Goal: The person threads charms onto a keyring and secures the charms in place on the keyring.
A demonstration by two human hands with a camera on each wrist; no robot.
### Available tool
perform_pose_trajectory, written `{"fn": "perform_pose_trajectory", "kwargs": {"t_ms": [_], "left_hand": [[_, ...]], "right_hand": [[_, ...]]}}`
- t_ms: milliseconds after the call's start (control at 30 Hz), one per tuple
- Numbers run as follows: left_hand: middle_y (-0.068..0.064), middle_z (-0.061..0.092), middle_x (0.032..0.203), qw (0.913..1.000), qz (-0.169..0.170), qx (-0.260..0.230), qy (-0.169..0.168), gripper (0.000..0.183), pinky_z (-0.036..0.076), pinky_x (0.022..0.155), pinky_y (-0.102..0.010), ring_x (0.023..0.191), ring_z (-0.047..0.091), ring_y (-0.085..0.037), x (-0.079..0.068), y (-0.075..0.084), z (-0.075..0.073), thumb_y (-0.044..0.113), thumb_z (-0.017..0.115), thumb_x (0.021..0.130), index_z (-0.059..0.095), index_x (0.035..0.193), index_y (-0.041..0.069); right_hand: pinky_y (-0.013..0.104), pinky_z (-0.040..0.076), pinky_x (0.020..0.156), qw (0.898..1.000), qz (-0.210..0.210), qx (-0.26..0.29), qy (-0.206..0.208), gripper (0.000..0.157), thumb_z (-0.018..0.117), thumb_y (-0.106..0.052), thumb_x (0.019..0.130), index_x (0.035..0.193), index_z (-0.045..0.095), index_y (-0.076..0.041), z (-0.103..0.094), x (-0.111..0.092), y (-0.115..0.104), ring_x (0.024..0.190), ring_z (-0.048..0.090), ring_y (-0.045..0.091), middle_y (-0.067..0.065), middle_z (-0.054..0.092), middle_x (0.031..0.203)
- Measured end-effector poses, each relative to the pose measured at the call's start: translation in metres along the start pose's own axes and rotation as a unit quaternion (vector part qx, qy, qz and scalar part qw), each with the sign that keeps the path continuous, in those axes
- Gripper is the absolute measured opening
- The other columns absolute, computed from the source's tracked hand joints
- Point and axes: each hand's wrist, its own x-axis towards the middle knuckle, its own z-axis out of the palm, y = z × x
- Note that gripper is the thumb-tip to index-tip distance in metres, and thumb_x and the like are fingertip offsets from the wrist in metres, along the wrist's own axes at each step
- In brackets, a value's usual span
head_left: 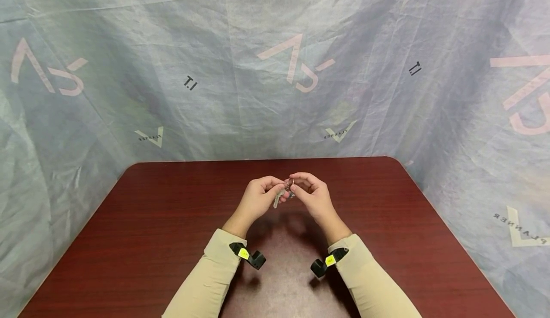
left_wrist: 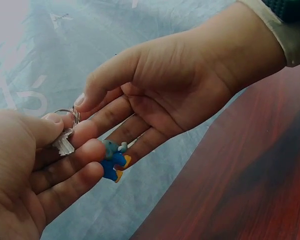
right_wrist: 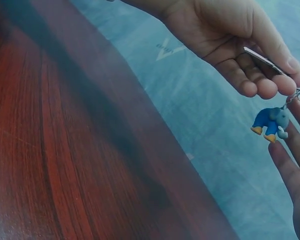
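Both hands meet above the table, close together. My left hand (head_left: 256,197) pinches a silver key (head_left: 277,198) between thumb and forefinger, its toothed blade pointing down. My right hand (head_left: 314,195) pinches the metal key ring (left_wrist: 76,115) between thumb and fingers, right beside the left fingertips. From the ring a short chain (right_wrist: 289,101) carries a small elephant figure (right_wrist: 271,122) with a grey head, blue body and yellow feet. In the left wrist view the elephant hangs by the fingertips of both hands, partly hidden behind the left fingers.
The dark red wooden table (head_left: 172,222) spreads under both arms. Grey printed fabric (head_left: 258,108) hangs behind it and at both sides. A black wrist camera (head_left: 256,259) sits on the left sleeve, another wrist camera (head_left: 319,267) on the right.
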Motion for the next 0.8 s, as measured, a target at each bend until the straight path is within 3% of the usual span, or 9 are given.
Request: {"fn": "perform_pose_trajectory", "kwargs": {"t_ms": [467, 800], "left_hand": [[-0.007, 0.076, 0.084, 0.9999, -0.007, 0.007, -0.004, 0.012, 0.057, 0.059, -0.029, 0.075, 0.074, -0.018, 0.0006, -0.0015, -0.0002, 0.01, 0.063, 0.101, 0.073, 0.1, 0.004], [-0.007, 0.077, 0.085, 0.9998, -0.008, 0.015, -0.007, 0.013, 0.058, 0.059, -0.029, 0.076, 0.074, -0.017, 0.0, 0.0005, -0.0007, 0.011, 0.062, 0.102, 0.073, 0.102, 0.004]], "right_hand": [[0.025, 0.057, 0.083, 1.0, 0.022, -0.008, 0.014, 0.025, 0.064, 0.002, 0.096, 0.118, 0.062, 0.013, 0.0004, 0.0008, -0.0003, 0.09, 0.069, 0.009, -0.004, 0.073, 0.092], [0.027, 0.057, 0.086, 1.0, 0.024, -0.007, -0.001, 0.025, 0.061, -0.002, 0.099, 0.119, 0.062, 0.014, -0.0009, 0.0008, 0.0004, 0.095, 0.069, 0.01, -0.004, 0.074, 0.097]]}}
